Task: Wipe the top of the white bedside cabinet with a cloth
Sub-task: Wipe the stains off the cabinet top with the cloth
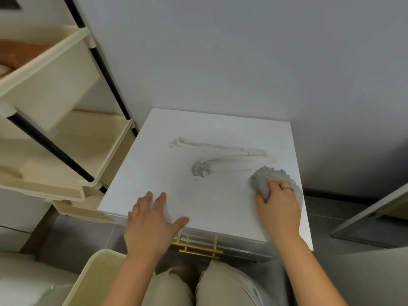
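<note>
The white bedside cabinet (167, 129) stands against the wall, its square top seen from above. Grey dirt smears (199, 168) run across the middle of the top, with a longer streak behind them. My right hand (279, 204) presses a bunched grey nubby cloth (262, 176) onto the top near its right edge, fingers curled over it. A ring shows on one finger. My left hand (152, 219) lies flat on the front left of the top, fingers spread, holding nothing.
A cream multi-tier cart (44, 89) with black poles stands close on the left. A cream bin rim (92, 270) is at the lower left by my knees. The drawer's gold handle (198, 248) juts out below the front edge. A framed panel (371, 219) leans at the right.
</note>
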